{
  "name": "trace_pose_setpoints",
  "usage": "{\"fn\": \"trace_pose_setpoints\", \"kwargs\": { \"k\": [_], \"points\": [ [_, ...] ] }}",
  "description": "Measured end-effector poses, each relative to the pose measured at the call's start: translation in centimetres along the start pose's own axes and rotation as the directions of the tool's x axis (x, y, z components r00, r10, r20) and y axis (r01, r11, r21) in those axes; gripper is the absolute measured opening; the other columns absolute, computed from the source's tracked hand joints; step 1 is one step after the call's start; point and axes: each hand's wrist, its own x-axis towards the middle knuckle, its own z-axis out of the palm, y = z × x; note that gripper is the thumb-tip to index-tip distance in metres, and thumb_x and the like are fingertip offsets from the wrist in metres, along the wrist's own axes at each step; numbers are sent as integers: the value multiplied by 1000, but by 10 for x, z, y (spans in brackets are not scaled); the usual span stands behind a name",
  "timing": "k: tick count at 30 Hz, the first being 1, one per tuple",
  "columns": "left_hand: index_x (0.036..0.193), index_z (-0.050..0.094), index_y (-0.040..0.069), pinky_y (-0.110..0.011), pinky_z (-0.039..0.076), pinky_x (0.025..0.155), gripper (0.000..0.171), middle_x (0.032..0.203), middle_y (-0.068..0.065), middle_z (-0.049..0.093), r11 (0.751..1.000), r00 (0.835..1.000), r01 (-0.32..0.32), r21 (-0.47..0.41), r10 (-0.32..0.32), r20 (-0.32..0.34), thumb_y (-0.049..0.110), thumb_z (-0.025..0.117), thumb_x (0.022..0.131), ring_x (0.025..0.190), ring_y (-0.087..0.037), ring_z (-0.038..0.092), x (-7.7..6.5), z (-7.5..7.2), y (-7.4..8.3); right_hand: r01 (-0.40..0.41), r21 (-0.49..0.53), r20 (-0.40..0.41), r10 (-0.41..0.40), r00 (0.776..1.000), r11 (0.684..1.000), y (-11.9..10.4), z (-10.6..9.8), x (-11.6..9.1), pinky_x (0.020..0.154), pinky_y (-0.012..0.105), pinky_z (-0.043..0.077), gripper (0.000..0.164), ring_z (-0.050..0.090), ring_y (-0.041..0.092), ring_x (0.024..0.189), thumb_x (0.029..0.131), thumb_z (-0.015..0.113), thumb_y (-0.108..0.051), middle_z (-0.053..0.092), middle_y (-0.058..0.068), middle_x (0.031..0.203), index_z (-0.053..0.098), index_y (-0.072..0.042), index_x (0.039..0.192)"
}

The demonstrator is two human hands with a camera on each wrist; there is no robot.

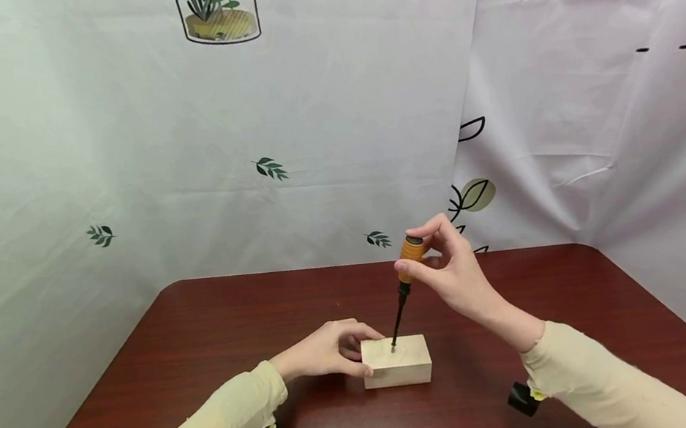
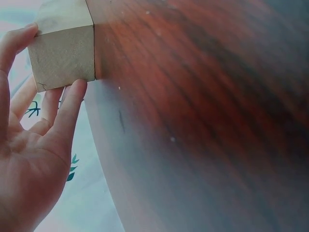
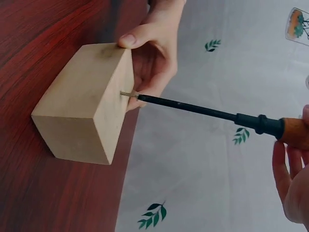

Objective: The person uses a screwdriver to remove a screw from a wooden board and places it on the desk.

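pale fabric [image 1: 358, 93] printed with leaf sprigs and potted plants is hanging behind a dark red-brown bench [image 1: 213, 322], whose top is showing streaky wood grain. toward the middle of the bench a light wooden block [image 1: 407, 374] is lying flat, and a small screw [image 3: 126, 94] is standing partly out of its top face. the left hand [image 1: 330, 349] is gripping the block's left end, thumb at the near side and fingers at the far side. above and to the right, the right hand [image 1: 458, 274] is pinching the orange handle [image 1: 412, 249] of a screwdriver [image 1: 404, 292] between thumb and fingers; the dark shaft is slanting down to the left, and its tip appears to be meeting the screw's head. the step in hand is looking like turning that screw. for doing it well, the shaft should be staying in line with the screw, light downward pressure should be seating the tip before each twist, and the left hand should be bracing the block while keeping its fingers clear of a slip. as for writing, no brand or label is showing legibly on the handle, block or fabric; a dark mark on the block's left end is too small for making out.
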Motion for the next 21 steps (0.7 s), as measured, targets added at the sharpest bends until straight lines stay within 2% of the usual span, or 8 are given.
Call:
{"fn": "trace_pose_setpoints", "kwargs": {
  "k": [4,7,11,14,18,21],
  "points": [
    [129,63,16,-21,57,85,48,120,-6,62,1000,1000,-5,1,5,-2,16,79,84,101,-2,67,1,1,0,40,0,54,-39,998,999,1,-1,-1,79,25,60,40,66,7,98,89,69,2,63,5,113,53,-2,124],
    [129,63,15,-21,57,85,48,120,-7,62,1000,1000,-8,2,8,-3,16,79,83,100,-2,67,1,1,0,77,17,87,-78,993,997,3,-1,-2,81,25,59,38,67,7,101,95,61,2,65,7,115,48,-1,130],
    [129,63,15,-21,57,85,48,120,-6,62,1000,1000,-6,0,6,-2,17,79,84,101,-2,67,1,0,0,83,93,108,-93,990,992,6,1,-2,85,27,59,33,69,10,99,99,50,3,66,4,118,38,3,129],
    [128,63,16,-21,57,85,47,120,-6,62,1000,1000,-3,1,3,-2,17,79,84,100,-2,67,1,0,1,75,129,118,-90,989,989,8,1,-1,87,29,59,30,70,12,99,100,47,4,67,6,120,34,4,127],
    [128,64,15,-21,57,85,47,118,-6,62,1000,1000,-2,-2,2,-8,15,79,83,99,-2,67,1,1,0,7,160,133,-29,991,987,8,3,0,87,29,58,36,67,11,105,97,54,3,60,10,126,34,1,127],
    [127,65,14,-21,57,84,47,117,-6,62,1000,1000,0,-9,0,-13,14,80,82,98,-2,67,2,2,0,-69,184,132,45,990,981,6,4,2,84,27,59,44,66,11,100,93,63,2,54,9,120,35,-2,126]
  ]
}}
